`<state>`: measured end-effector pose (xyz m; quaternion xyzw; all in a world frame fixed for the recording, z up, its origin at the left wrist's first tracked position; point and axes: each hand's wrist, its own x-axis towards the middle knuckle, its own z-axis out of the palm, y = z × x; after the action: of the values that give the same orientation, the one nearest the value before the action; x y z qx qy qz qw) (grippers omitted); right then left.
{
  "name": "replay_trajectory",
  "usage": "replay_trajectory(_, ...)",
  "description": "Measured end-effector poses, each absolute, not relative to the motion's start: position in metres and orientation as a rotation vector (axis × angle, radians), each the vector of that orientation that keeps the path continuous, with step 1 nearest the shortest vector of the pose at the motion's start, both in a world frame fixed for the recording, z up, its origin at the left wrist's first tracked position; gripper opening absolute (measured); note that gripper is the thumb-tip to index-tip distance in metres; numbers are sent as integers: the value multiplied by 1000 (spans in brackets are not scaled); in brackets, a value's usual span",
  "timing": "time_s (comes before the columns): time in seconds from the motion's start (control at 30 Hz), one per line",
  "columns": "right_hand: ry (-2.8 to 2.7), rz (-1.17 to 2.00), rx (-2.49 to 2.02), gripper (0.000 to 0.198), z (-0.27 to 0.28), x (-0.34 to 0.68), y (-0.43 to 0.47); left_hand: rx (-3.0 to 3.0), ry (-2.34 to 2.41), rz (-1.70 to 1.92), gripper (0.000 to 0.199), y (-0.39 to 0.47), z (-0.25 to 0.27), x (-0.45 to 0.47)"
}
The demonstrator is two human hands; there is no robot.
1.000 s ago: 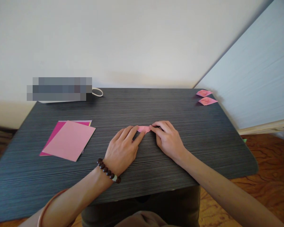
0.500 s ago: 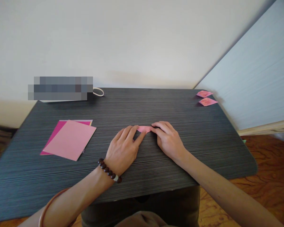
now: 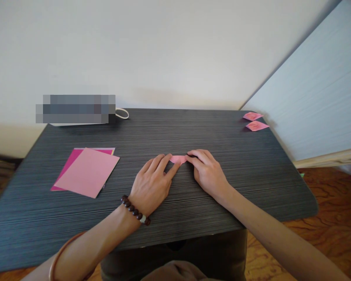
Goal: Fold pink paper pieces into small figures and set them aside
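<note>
A small piece of folded pink paper (image 3: 178,159) lies on the dark table between my hands. My left hand (image 3: 153,179) grips its left part, with the thumb on the near edge and the fingers along the far side. At its right end, my right hand (image 3: 207,171) pinches the paper between thumb and fingertips. Both hands partly cover the paper, so its full shape is hidden. A beaded bracelet circles my left wrist.
Left on the table (image 3: 152,132), a pale pink sheet (image 3: 87,171) overlaps a magenta sheet (image 3: 68,166). Two folded pink paper pieces (image 3: 256,125) sit at the back right. A blurred-out object (image 3: 76,109) with a white loop stands at the back left against the wall.
</note>
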<state>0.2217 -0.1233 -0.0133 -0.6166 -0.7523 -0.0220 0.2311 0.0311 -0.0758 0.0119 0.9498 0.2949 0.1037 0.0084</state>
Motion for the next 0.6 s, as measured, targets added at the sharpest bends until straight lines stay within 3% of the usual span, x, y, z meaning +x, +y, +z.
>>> replay_trajectory(0.17, -2039, -1, -1695, 31, -11, 221, -121, 2961, 899, 360, 44, -73, 10, 29)
replay_trajectory(0.37, -1992, 145, -1617, 29, -8, 223, -114, 2802, 980, 478, 23, -56, 7, 33)
replay_trajectory(0.6, -1989, 311, -1474, 23, -8, 242, -72, 2459, 932, 576, 24, -10, -2, 41)
